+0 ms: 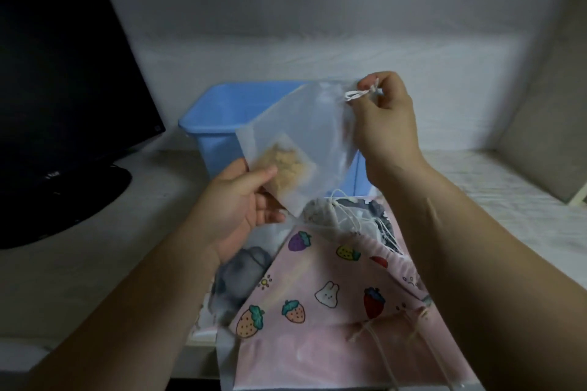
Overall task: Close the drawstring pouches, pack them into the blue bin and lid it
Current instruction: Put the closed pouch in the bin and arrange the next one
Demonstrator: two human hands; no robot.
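Gripping frosted pouch (pixel 305 136) by lower-L corner w/ left hand (pixel 241 209), pinching drawstring (pixel 359 94) at upper-R mouth w/ right hand (pixel 384 117), long axis diag. btw them, blue bin (pixel 216 124) behind.

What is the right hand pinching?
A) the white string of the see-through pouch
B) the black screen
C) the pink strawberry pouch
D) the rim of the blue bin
A: the right hand pinches the white string at the top corner of the see-through pouch, while the left hand holds the pouch's lower corner, in front of the blue bin.
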